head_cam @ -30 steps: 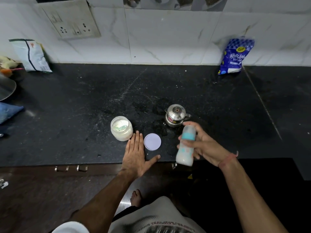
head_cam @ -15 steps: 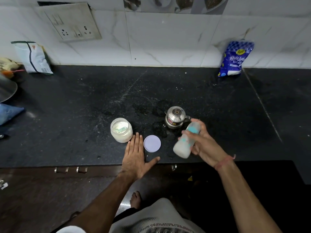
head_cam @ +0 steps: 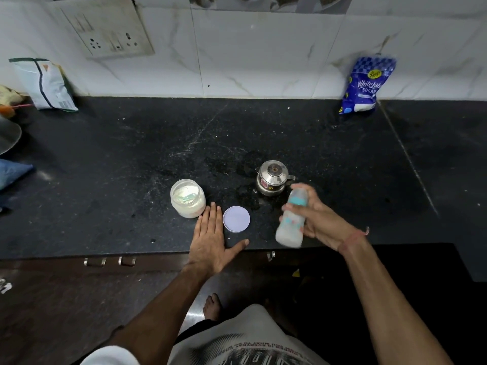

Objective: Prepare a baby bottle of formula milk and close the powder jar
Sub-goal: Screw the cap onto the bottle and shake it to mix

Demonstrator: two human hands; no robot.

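My right hand (head_cam: 320, 222) grips a baby bottle (head_cam: 291, 219) with a teal collar and milky white liquid inside; it is tilted and blurred above the counter's front edge. My left hand (head_cam: 210, 241) rests flat on the black counter (head_cam: 131, 159), fingers straight, between the open powder jar (head_cam: 188, 198) and its pale lilac lid (head_cam: 236, 218). The lid lies flat by my thumb. The jar holds white powder with a pale scoop in it.
A small steel kettle (head_cam: 272, 177) stands just behind the bottle. A blue sugar bag (head_cam: 365, 85) leans on the tiled wall at the back right, and a white packet (head_cam: 44, 84) at the back left. A steel dish (head_cam: 8, 135) and a blue cloth (head_cam: 11, 172) sit at the left edge.
The bottle has swung in my right hand from upright to tilted and stays blurred with motion. My left hand stays flat on the counter.
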